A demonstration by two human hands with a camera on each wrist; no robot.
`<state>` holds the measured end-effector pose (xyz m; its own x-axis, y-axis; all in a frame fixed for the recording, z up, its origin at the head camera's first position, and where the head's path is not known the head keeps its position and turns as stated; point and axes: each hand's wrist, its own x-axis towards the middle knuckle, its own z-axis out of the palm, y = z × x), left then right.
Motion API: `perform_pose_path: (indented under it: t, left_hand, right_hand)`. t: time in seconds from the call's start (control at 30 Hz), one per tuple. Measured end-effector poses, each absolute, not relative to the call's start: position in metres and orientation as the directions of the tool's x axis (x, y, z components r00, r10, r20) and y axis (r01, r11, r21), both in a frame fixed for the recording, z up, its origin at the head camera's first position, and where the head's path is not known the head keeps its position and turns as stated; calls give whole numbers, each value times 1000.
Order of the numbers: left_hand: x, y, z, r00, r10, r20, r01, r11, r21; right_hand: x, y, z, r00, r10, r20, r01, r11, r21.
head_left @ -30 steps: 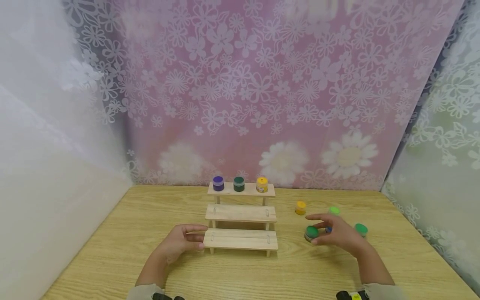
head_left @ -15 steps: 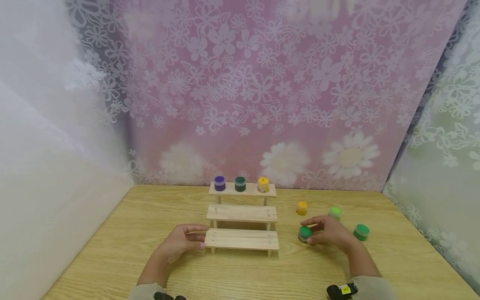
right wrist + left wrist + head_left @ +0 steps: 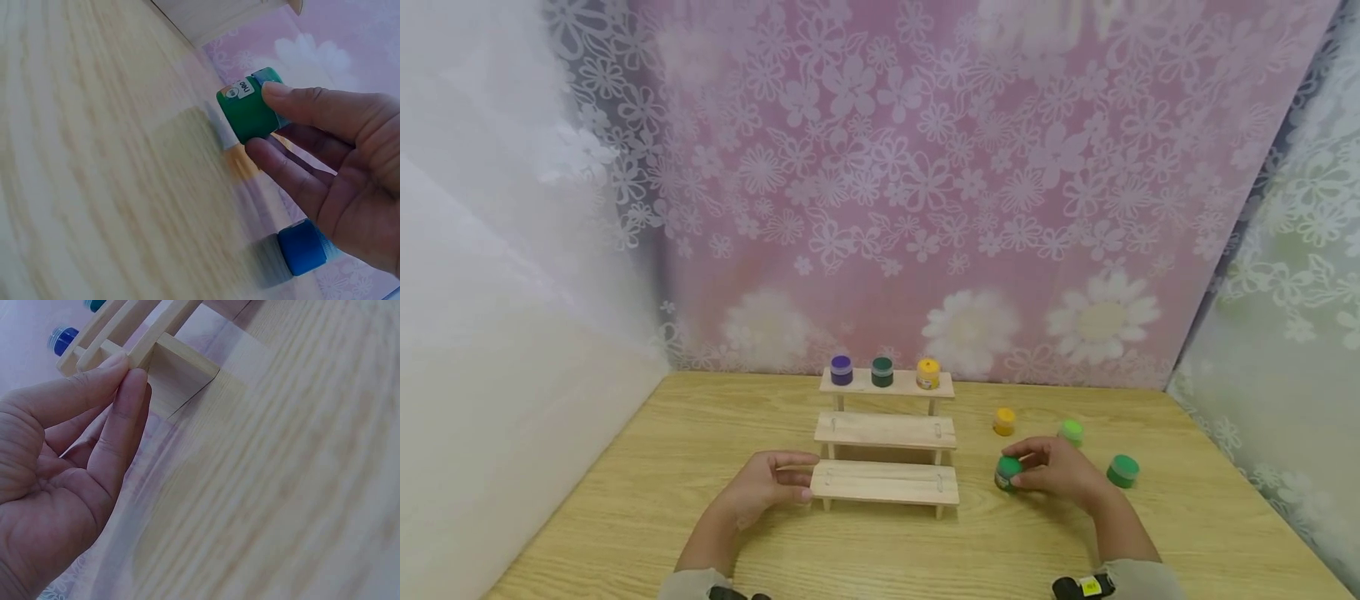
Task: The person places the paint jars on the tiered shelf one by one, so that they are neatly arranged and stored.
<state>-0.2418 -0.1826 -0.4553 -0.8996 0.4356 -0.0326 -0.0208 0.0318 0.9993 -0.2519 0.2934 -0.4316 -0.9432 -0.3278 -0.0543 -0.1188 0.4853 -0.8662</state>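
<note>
In the head view my left hand is at the left end of a three-step wooden stand. The left wrist view shows thumb and fingertips pinching the corner of its lowest step. My right hand pinches a green paint jar to the right of the stand. In the right wrist view the thumb presses one side of the jar and fingers the other, its label facing out. A blue jar stands below that hand; the hand hides it in the head view.
Along the top step are a purple jar, a dark green jar and a yellow jar. Around the right hand stand an orange jar, a light green jar and another green jar. A flowered curtain backs the table.
My right hand has moved a little left with the green jar, which has turned so its label shows. The left hand stays at the stand.
</note>
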Motion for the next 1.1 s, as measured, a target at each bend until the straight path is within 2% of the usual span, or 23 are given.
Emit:
perform_pose_path:
  t: [0.17,0.57,1.1]
  left_hand:
    - [-242,-180,-455,-902,431,-29,-17,32,999]
    - [-243,-181,-458,-903,429,-31,-29,10,1000]
    - [-244,-182,-458,-900,436,-23,-19,13,1000]
  right_hand:
    - [-249,291,-425,-950,-311,-24,-127,455,-881]
    - [-248,276,-405,-930,-348,120,-277,445,-852]
    - [-243,231,-377,-863,-451,227,-400,337,-852]
